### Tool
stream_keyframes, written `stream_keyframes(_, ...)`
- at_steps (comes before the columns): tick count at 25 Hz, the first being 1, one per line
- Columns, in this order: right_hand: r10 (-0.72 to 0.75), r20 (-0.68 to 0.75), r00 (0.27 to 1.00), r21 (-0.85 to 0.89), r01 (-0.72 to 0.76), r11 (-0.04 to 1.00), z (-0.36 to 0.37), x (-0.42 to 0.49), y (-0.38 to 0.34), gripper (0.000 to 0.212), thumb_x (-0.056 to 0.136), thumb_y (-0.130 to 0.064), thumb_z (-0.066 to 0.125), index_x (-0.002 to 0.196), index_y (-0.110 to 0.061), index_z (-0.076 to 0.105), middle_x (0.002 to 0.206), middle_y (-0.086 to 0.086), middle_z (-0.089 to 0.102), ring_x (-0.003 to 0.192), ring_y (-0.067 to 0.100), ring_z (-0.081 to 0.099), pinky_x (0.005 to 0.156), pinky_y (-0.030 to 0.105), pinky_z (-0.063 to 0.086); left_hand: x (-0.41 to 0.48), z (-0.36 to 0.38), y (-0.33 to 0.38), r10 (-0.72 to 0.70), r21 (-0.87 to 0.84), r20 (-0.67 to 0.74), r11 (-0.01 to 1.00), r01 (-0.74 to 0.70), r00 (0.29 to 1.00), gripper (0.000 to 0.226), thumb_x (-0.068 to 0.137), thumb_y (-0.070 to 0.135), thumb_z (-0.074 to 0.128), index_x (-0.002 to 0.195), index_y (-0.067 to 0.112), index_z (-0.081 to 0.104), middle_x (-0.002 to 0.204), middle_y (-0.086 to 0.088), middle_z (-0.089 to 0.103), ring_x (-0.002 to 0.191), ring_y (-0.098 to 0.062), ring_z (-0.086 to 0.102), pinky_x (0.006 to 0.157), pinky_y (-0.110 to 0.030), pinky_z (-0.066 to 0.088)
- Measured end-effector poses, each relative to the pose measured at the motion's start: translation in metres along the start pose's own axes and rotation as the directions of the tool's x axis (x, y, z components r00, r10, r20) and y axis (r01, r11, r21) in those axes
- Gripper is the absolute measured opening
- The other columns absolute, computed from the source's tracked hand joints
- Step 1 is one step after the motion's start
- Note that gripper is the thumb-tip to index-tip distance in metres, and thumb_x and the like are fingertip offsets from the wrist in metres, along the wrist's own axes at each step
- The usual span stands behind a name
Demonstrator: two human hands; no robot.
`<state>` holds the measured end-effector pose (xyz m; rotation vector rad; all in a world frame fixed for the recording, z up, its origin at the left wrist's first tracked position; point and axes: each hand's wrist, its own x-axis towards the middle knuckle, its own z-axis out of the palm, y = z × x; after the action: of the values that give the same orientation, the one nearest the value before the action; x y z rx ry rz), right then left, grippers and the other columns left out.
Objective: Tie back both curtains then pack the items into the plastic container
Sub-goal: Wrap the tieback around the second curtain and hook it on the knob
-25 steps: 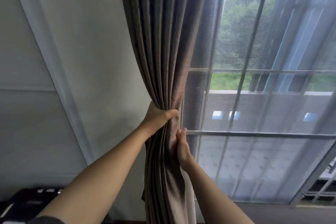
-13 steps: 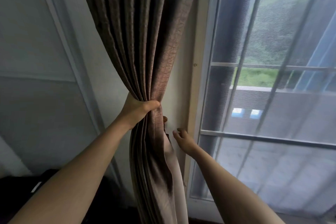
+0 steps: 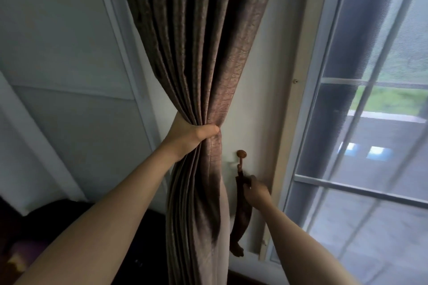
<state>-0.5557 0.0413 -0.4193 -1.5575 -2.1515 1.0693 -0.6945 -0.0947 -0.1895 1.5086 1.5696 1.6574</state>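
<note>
**Desk:** Where is the tieback lying?

**Me:** I'm seeing the tieback (image 3: 240,213) hanging from the wall hook (image 3: 241,154), long axis vertical, its loose end dangling well below the hook. My right hand (image 3: 256,188) is pinching its upper part just below the hook, fingers curled onto the strap.

**Desk:** And the curtain?

**Me:** The curtain (image 3: 196,76) is bunching just left of the hook. My left hand (image 3: 187,134) is gripping the gathered folds, left of the hook and slightly above it, thumb wrapping across the front.

**Desk:** Which hand is leading?

**Me:** I'm judging the right, being nearer the hook. The strap is going to need swinging leftward from the hook, round the bundle, then back to the hook.

**Desk:** The plastic container?

**Me:** It isn't showing anywhere around the hook, so I cannot tell what it is holding.
</note>
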Motion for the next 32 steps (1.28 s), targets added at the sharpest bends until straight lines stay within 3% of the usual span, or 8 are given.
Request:
stream_keyframes(5,-0.069,-0.020,0.997,0.161,0.071,0.984,-0.016,-0.023,0.013,0.032,0.094,-0.041,0.044,0.098,-0.015,0.062,0.091,0.009,0.067,0.084,0.026,0.062,0.080,0.043,0.052,-0.004,0.016,-0.006,-0.046,-0.011,0.005,0.999,0.046,0.999,0.038,0.058,0.011,0.069,0.096,0.013,0.066,0.096,-0.004,0.068,0.091,-0.012,0.067,0.070,-0.017,0.053)
stream_keyframes(9,-0.188,0.030,0.982,0.103,0.184,0.977,-0.058,-0.044,0.034,0.041,0.092,-0.049,0.048,0.070,-0.016,0.060,0.064,-0.003,0.054,0.060,0.009,0.048,0.062,0.030,0.040,-0.008,0.066,-0.012,-0.080,-0.063,0.053,0.995,0.083,0.995,0.047,0.054,0.017,0.072,0.100,0.012,0.065,0.100,-0.010,0.069,0.093,-0.018,0.067,0.078,-0.032,0.058)
stream_keyframes(12,-0.194,0.050,0.980,0.032,0.193,0.981,-0.094,-0.056,0.054,0.034,0.089,-0.044,0.055,0.068,-0.018,0.059,0.064,-0.004,0.051,0.060,0.007,0.045,0.058,0.026,0.037,-0.011,0.111,-0.009,-0.101,-0.068,0.100,0.992,0.108,0.990,0.041,0.055,0.019,0.072,0.096,0.016,0.067,0.098,-0.006,0.070,0.091,-0.014,0.067,0.081,-0.035,0.058)
stream_keyframes(18,-0.220,0.019,0.975,0.123,0.216,0.969,-0.167,-0.082,0.082,0.039,0.089,-0.026,0.062,0.056,-0.021,0.042,0.058,-0.010,0.035,0.055,0.001,0.035,0.056,0.023,0.029,-0.019,0.147,-0.006,-0.107,-0.095,0.156,0.988,0.123,0.982,0.046,0.055,0.025,0.073,0.099,0.014,0.068,0.096,-0.004,0.071,0.089,-0.013,0.068,0.082,-0.035,0.058)
stream_keyframes(23,-0.317,-0.038,0.948,-0.089,0.313,0.946,-0.210,-0.083,0.077,0.008,0.087,-0.023,0.065,0.086,-0.018,0.071,0.076,-0.006,0.056,0.078,0.012,0.058,0.075,0.027,0.043,-0.022,0.139,-0.001,-0.122,-0.124,0.122,0.983,0.137,0.985,0.038,0.056,0.021,0.073,0.093,0.020,0.069,0.093,-0.001,0.071,0.085,-0.010,0.068,0.077,-0.029,0.057)
stream_keyframes(27,-0.524,-0.206,0.826,-0.564,0.337,0.754,-0.209,-0.092,0.075,0.039,0.083,-0.050,0.049,0.094,-0.018,0.069,0.085,0.003,0.062,0.074,0.026,0.064,0.062,0.033,0.047,-0.022,0.137,0.000,-0.122,-0.128,0.068,0.983,0.130,0.990,0.026,0.057,0.017,0.072,0.083,0.020,0.069,0.086,0.000,0.071,0.076,-0.007,0.068,0.072,-0.028,0.057)
stream_keyframes(29,-0.510,-0.139,0.849,-0.586,0.345,0.733,-0.200,-0.100,0.084,0.035,0.088,-0.043,0.052,0.107,-0.015,0.059,0.096,0.007,0.068,0.082,0.033,0.065,0.066,0.037,0.048,-0.018,0.140,0.000,-0.132,-0.127,0.044,0.982,0.136,0.990,0.025,0.057,0.017,0.072,0.082,0.017,0.069,0.084,-0.002,0.071,0.076,-0.009,0.068,0.073,-0.030,0.058)
stream_keyframes(32,-0.518,0.046,0.854,-0.463,0.477,0.747,-0.189,-0.117,0.101,0.026,0.087,-0.033,0.057,0.110,-0.022,0.056,0.103,0.003,0.065,0.088,0.025,0.062,0.074,0.035,0.049,-0.013,0.149,0.000,-0.141,-0.115,0.042,0.983,0.145,0.989,0.029,0.055,0.018,0.072,0.084,0.016,0.070,0.086,-0.002,0.072,0.080,-0.013,0.069,0.075,-0.033,0.058)
